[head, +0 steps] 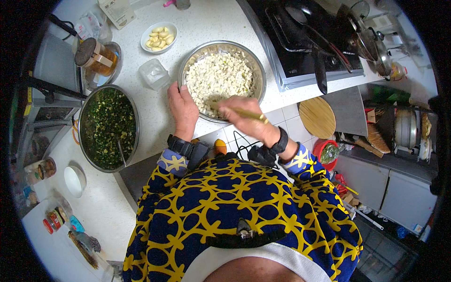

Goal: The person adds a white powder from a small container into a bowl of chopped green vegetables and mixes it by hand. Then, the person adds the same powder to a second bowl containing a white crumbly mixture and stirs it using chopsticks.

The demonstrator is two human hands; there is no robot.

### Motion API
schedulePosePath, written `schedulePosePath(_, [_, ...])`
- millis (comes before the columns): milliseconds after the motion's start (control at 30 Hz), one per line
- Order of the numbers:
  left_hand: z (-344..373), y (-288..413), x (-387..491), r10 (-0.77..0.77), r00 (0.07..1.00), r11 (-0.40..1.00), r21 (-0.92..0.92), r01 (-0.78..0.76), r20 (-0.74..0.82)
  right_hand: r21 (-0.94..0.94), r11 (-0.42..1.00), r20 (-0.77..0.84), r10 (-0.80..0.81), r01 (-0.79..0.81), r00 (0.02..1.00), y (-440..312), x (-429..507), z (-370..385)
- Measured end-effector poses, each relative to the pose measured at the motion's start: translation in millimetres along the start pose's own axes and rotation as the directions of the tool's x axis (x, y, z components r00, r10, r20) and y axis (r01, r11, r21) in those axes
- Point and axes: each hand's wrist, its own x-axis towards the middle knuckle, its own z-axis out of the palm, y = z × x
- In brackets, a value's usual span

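A round stainless steel bowl (262,75) near the counter's front edge holds a pale, finely diced food (220,74) with a few green bits. My left hand (184,109) grips the bowl's left rim, the thumb over the edge. In my right hand (243,114) is a pair of wooden chopsticks (252,115), their lower part dipping into the diced food at the near side. The tips are hidden in the food. Just left of the bowl stands a clear square container (154,74). Beyond that is a small white dish (143,41) of peeled garlic cloves (162,37).
On the left, a large steel bowl (81,137) holds chopped greens (109,123) and a spoon (122,153). A glass teapot (100,60) and a white bowl (74,181) stand nearby. At right, a wok (306,21) with a ladle (331,46) sits on the black cooktop (294,72).
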Motion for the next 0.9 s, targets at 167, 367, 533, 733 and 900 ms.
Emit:
schedulePosePath(167, [0.6,2.9,-1.8,-0.016,0.999,1.0,0.001,0.016,-0.037,-0.172,0.981,-0.207,0.05,-0.086,0.977,16.8,7.6,-33.8])
schedulePosePath(367, [0.9,6.2,-0.5,0.0,0.999,0.999,0.035,0.001,-0.039,0.026,0.999,-0.194,-0.038,0.044,0.98,-3.5,13.2,-3.7])
schedulePosePath(533, [-1.8,5.3,-1.2,-0.014,1.0,1.0,0.008,0.014,0.007,-0.012,0.999,-0.178,-0.04,0.039,0.983,5.8,15.7,8.0])
schedulePosePath(733, [0.0,1.9,0.0,0.016,1.0,1.0,-0.009,-0.016,-0.005,-0.021,0.991,-0.373,0.114,-0.131,0.921,30.9,12.6,-28.9])
schedulePosePath(900, [0.5,4.2,-1.3,-0.025,1.0,0.998,-0.053,0.025,-0.001,0.262,0.94,-0.456,0.322,-0.221,0.83,46.5,48.8,-12.8])
